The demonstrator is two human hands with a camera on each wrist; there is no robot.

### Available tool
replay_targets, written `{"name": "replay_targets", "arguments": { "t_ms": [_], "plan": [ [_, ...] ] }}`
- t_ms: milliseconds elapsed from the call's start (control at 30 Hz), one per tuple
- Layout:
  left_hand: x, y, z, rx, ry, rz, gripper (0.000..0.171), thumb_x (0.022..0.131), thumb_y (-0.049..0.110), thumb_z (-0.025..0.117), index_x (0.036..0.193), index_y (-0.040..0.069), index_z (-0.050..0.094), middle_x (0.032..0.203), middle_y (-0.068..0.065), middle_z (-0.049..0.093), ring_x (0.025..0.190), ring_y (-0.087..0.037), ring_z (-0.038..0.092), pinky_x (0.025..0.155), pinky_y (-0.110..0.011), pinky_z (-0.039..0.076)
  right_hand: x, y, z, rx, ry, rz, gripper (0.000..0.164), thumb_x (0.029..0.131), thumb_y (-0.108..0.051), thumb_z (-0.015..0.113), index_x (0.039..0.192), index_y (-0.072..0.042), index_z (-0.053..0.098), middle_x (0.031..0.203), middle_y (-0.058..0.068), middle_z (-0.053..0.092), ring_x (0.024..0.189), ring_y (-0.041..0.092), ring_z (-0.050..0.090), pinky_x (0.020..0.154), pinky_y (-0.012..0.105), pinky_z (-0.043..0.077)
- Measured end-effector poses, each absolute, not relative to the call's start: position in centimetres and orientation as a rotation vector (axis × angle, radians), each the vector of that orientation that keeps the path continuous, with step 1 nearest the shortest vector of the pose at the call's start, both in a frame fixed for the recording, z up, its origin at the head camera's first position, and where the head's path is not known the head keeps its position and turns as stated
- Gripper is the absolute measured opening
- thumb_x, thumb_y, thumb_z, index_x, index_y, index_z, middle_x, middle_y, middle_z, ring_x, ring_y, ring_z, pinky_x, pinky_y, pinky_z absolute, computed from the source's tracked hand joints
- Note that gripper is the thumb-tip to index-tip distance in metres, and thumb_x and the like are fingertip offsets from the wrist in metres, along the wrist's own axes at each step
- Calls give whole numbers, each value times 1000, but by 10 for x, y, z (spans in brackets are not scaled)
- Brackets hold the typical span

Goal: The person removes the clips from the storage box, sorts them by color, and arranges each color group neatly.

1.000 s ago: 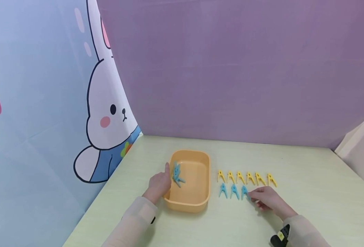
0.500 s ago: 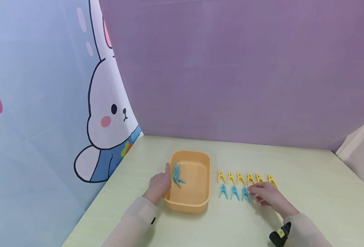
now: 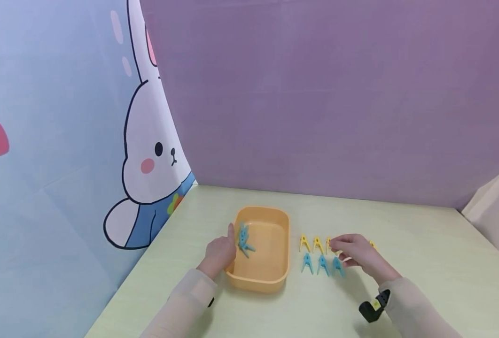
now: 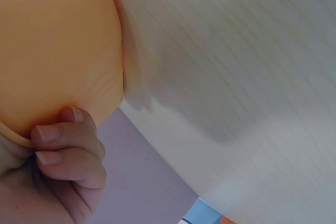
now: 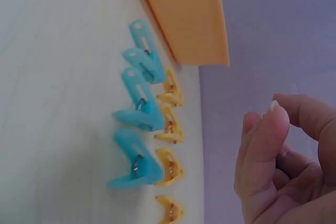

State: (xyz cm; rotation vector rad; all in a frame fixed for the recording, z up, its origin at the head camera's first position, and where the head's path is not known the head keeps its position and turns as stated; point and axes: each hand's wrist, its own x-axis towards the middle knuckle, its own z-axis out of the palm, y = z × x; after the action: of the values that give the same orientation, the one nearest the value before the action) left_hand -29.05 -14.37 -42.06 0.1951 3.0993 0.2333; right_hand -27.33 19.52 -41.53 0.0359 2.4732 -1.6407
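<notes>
My left hand (image 3: pixel 220 253) grips the left rim of an orange plastic basin (image 3: pixel 258 285). In the left wrist view, curled fingers (image 4: pixel 73 166) press the basin's outer wall. Light blue clothespins (image 3: pixel 244 241) lie in a small heap on the basin's left side. My right hand (image 3: pixel 361 253), fingers loosely bent and holding nothing, hovers above two rows of clothespins, hiding part of the yellow row. The front row is three blue clothespins (image 3: pixel 323 265); behind it stands a row of several yellow clothespins (image 3: pixel 317 245). Thumb and index fingertips sit close together in the right wrist view.
The pale wood-grain table (image 3: pixel 300 310) carries everything. A purple backdrop (image 3: pixel 317 103) rises along its far edge. On the left a blue sheet with a printed rabbit (image 3: pixel 152 145) borders the table.
My right hand has left the rightmost blue clothespin, which stays on the table, and has moved up and left over the rows. The left hand keeps its hold on the basin.
</notes>
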Motion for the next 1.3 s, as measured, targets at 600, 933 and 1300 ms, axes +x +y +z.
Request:
{"name": "replay_targets", "arguments": {
  "t_ms": [600,933,1300],
  "plan": [
    [-294,-144,-423,167,3080,218,62,91,5,48,145,1,19,56,-4,47,50,-16,44,48,-29,39,-293,157,-385,-118,2468,-1623,35,90,-22,59,112,5,58,90,10,59,68,20,54,56,29,49],
    [-294,-145,-424,168,3082,255,61,91,5,48,145,1,19,59,-4,47,54,-18,46,51,-32,41,-303,133,-379,-176,2440,-1646,31,89,-20,59,109,4,60,91,11,58,66,18,53,55,29,49],
    [-293,-144,-422,168,3092,263,62,90,5,49,145,1,20,57,-4,47,50,-17,44,48,-30,39,-309,110,-372,-220,2428,-1630,31,88,-22,61,107,2,62,95,16,58,65,16,54,55,28,49]
  ]
}}
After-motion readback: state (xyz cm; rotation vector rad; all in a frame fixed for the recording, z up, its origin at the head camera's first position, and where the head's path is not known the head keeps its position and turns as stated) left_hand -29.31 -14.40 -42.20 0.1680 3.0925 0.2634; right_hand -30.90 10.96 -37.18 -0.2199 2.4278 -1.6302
